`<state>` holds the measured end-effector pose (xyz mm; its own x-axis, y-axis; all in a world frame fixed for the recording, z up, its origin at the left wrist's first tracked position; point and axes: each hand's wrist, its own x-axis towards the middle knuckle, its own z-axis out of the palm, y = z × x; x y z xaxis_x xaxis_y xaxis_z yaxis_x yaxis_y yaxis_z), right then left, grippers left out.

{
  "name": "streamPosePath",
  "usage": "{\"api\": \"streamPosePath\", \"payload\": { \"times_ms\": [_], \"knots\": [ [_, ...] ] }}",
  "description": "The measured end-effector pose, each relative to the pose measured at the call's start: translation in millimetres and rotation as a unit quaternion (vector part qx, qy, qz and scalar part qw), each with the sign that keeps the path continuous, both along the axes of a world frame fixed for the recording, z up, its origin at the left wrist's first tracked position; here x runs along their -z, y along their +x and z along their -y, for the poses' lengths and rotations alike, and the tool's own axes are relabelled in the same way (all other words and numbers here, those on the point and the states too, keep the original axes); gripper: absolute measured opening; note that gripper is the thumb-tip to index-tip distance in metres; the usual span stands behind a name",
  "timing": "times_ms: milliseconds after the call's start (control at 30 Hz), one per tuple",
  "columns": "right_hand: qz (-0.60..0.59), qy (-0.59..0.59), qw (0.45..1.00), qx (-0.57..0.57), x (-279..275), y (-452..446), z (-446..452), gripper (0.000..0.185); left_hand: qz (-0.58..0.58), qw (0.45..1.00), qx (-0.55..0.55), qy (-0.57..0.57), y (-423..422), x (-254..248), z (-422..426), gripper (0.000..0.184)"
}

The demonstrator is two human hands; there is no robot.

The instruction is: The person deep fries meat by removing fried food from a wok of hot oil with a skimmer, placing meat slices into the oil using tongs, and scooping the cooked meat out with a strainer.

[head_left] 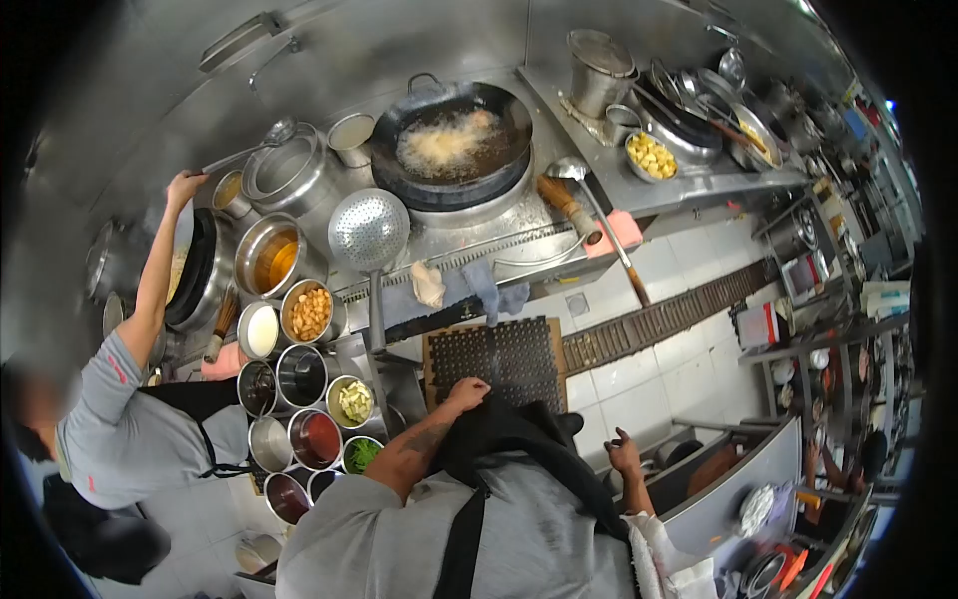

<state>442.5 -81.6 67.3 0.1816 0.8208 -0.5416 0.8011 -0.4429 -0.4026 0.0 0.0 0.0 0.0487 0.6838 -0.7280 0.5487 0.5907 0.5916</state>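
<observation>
From the head camera, the left hand (466, 393) is loosely curled — whether it holds anything, I cannot tell; the right hand (625, 456) hangs part-open, empty. A perforated skimmer (369, 230) lies beside the wok (513, 122) — there, food (444, 145) bubbles.

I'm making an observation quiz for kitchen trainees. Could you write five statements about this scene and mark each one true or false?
1. The wok holds bubbling liquid. True.
2. The person's left hand holds the perforated skimmer. False: the skimmer lies apart from the left hand.
3. The co-worker's hand grips a long-handled ladle. True.
4. The yellow chunks are left of the wok in the picture. False: the yellow chunks are to its right.
5. The red liquid and chopped greens are in neighbouring containers. True.
</observation>
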Motion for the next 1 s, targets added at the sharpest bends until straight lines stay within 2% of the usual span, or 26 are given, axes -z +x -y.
{"api": "streamPosePath", "payload": {
  "times_ms": [67,100,167,267,300,367,400,433,500,533,600,633,667,700,733,767,833,867,933,967,1000],
  "knots": [
    [0.028,0.004,0.998,0.052,-28,19,28,0.049,0.119,0.985,-0.091,-0.09,26,-13,16,0.038],
    [0.003,0.002,0.999,0.049,9,-50,31,0.047,0.088,0.987,-0.08,-0.109,-51,1,17,0.038],
    [0.023,-0.006,0.998,0.062,-7,-45,31,0.045,0.067,0.991,-0.071,-0.095,-47,10,7,0.038],
    [-0.018,-0.005,0.998,0.064,-4,-29,30,0.045,0.147,0.974,-0.148,-0.093,-43,0,-16,0.06],
    [0.031,0.021,0.999,0.021,-13,-32,22,0.044,0.183,0.962,-0.187,-0.073,-41,-11,-29,0.069],
    [0.007,0.045,0.998,0.04,-11,-41,-3,0.043,0.275,0.925,-0.26,-0.039,-38,-25,-66,0.09],
    [0.001,0.061,0.998,0.025,-24,-50,-21,0.042,0.33,0.892,-0.306,-0.034,-33,-16,-87,0.092],
    [-0.027,0.086,0.996,0.007,-21,-57,-39,0.041,0.358,0.863,-0.352,-0.048,-31,3,-110,0.082],
    [-0.026,0.094,0.994,-0.039,-28,-79,-77,0.041,0.387,0.799,-0.46,-0.032,-11,-10,-136,0.075],
    [-0.064,0.08,0.994,-0.037,-42,-99,-99,0.04,0.384,0.806,-0.45,-0.033,-6,-10,-148,0.075],
    [-0.08,0.06,0.988,-0.115,-52,-127,-139,0.039,0.318,0.837,-0.438,-0.082,8,-5,-171,0.064],
    [-0.089,0.083,0.982,-0.145,-60,-143,-154,0.04,0.314,0.841,-0.433,-0.081,12,5,-174,0.064],
    [-0.133,0.103,0.972,-0.164,-53,-157,-172,0.042,0.226,0.921,-0.318,-0.021,13,18,-182,0.057],
    [-0.082,0.117,0.968,-0.207,-52,-164,-184,0.044,0.133,0.97,-0.199,0.033,21,35,-180,0.05],
    [-0.054,0.169,0.955,-0.238,-60,-176,-196,0.046,0.256,0.929,-0.248,0.103,25,51,-182,0.04],
    [-0.063,0.177,0.953,-0.239,-54,-186,-213,0.046,0.352,0.89,-0.289,0.022,36,5,-178,0.036],
    [-0.014,0.286,0.912,-0.293,-35,-196,-233,0.044,0.484,0.77,-0.386,-0.157,61,-106,-167,0.027],
    [-0.031,0.289,0.909,-0.297,-35,-204,-243,0.044,0.459,0.795,-0.361,-0.165,60,-87,-165,0.025],
    [-0.047,0.103,0.918,-0.381,-39,-210,-276,0.034,0.394,0.854,-0.271,-0.205,62,-45,-167,0.019],
    [-0.059,0.108,0.914,-0.387,-42,-211,-285,0.034,0.386,0.856,-0.28,-0.198,60,-39,-174,0.019],
    [-0.081,0.126,0.901,-0.407,-53,-209,-288,0.029,0.302,0.874,-0.358,-0.132,60,-35,-180,0.015]
  ]
}}
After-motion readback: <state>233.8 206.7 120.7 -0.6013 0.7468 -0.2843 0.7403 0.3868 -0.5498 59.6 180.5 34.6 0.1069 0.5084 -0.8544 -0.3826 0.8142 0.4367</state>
